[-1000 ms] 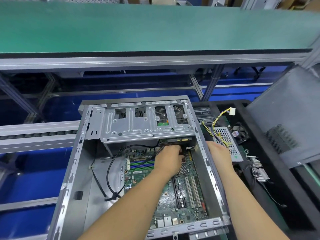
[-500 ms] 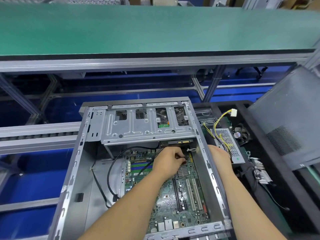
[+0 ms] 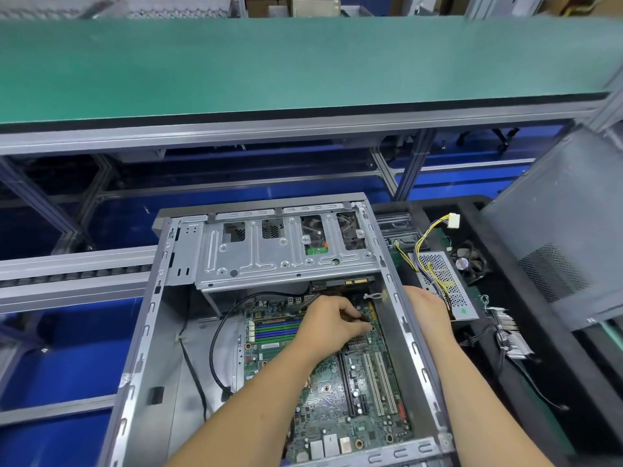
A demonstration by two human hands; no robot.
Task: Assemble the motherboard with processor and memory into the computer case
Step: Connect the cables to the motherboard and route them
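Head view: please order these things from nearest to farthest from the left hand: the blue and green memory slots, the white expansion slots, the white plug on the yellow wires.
From the left hand:
1. Memory slots, just to its left on the motherboard.
2. White expansion slots, below it, toward the person.
3. White plug, outside the case, far upper right.

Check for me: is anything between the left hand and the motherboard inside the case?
Nothing visible stands between them. The left hand is already down on the motherboard near its far right corner, just below the drive cage. The black cable loops to the left, clear of the hand.
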